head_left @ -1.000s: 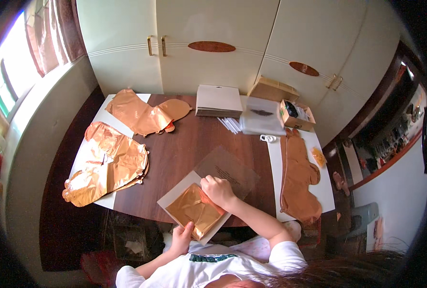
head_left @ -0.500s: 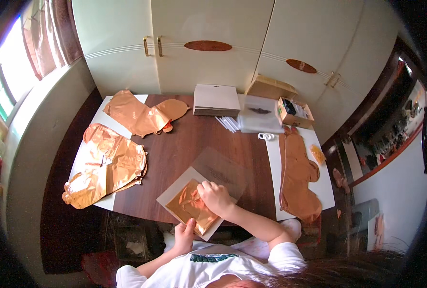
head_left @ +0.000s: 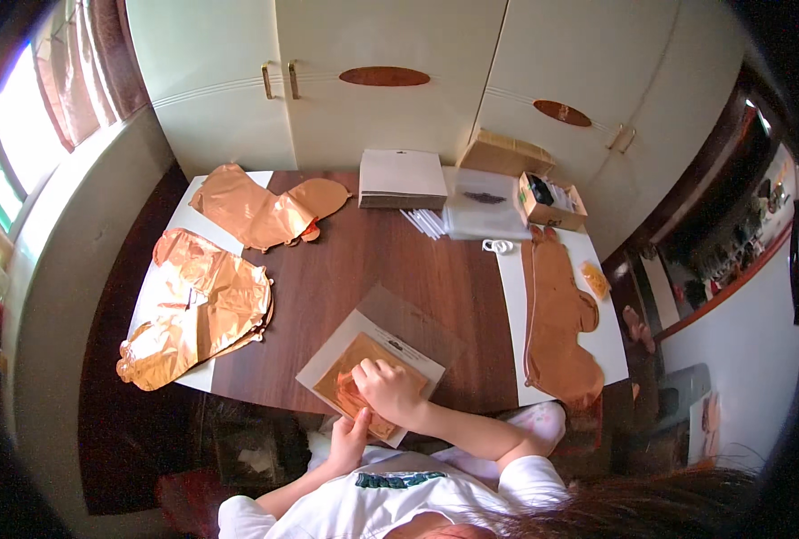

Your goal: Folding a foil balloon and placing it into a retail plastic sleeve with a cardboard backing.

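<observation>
At the table's near edge lies a folded copper-coloured foil balloon (head_left: 338,366) on a white backing card (head_left: 422,362) with a hanging slot. A clear plastic sleeve (head_left: 397,310) reaches out past the card's far side. My left hand (head_left: 349,438) grips the near edge of the card and foil, thumb on top and fingers hidden beneath. Curled fingers of my right hand (head_left: 388,392) press into the foil's middle, where it is creased; the fingertips are partly hidden.
Flat foil balloons lie at left (head_left: 206,292), far left (head_left: 256,208) and right (head_left: 556,314). At the back are a stack of white cards (head_left: 403,175), white sticks (head_left: 424,223), clear sleeves (head_left: 482,208) and an open box (head_left: 554,202). A yellow packet (head_left: 595,280) sits at right.
My right hand has slid nearer and slightly left over the foil. The foil's far edge sits lower on the card, whose slot now shows. My left hand keeps its hold.
</observation>
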### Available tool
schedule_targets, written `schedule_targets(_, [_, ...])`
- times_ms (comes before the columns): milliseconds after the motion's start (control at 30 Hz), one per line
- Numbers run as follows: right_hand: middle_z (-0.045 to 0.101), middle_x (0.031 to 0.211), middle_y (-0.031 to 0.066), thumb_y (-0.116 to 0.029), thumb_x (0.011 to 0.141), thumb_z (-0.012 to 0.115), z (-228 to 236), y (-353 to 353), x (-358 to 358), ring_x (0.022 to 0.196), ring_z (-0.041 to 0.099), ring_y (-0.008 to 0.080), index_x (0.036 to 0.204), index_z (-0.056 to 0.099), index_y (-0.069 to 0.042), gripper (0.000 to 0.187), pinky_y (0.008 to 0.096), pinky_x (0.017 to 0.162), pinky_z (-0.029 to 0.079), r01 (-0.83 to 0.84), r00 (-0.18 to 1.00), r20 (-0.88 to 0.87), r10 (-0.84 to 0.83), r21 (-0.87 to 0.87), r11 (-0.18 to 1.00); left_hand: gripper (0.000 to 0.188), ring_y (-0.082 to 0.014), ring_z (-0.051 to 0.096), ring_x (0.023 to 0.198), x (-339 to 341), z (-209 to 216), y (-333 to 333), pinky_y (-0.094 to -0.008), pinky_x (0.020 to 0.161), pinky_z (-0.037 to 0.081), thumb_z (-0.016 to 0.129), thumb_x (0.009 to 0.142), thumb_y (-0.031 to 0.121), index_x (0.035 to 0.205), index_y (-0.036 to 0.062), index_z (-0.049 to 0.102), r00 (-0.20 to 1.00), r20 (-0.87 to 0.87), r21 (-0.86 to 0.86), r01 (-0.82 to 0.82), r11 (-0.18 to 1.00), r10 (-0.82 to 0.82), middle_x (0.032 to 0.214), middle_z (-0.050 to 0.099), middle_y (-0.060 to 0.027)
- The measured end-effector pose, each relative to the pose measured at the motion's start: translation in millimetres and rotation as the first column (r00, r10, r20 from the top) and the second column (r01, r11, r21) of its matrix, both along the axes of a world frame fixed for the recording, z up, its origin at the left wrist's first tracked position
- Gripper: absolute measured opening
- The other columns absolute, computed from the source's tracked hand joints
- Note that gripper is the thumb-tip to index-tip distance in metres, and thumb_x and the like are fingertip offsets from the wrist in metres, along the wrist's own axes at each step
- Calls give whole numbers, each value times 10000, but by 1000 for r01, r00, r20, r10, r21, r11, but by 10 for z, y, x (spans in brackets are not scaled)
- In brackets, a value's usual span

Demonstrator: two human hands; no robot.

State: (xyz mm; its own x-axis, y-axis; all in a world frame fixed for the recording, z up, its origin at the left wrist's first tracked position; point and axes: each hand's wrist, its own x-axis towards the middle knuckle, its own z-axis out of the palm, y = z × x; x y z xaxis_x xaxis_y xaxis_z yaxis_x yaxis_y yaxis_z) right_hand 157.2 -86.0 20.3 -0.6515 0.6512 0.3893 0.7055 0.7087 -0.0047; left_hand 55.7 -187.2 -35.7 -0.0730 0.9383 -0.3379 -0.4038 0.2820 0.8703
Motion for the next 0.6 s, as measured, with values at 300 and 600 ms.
schedule_targets(300, [526, 696, 7, -135, 730, 593, -95, -84, 31, 642, 605, 147, 743, 555, -107, 49, 268, 485, 498, -2, 1000, -18, 2, -12, 1000, 143, -194, 665, 755, -340, 151, -153, -269, 583, 529, 475, 949, 143, 985, 16, 530, 998, 24, -191, 69, 979, -65, 866, 653, -112])
schedule_targets(600, [521, 733, 21, -145, 737, 587, -39, -137, 58, 673, 608, 145, 775, 555, -86, 77, 270, 513, 516, -59, 998, 14, 60, -72, 996, 154, -200, 669, 754, -290, 90, -101, -278, 638, 541, 504, 942, 119, 934, -19, 573, 999, 24, -185, 43, 982, -39, 851, 654, -112])
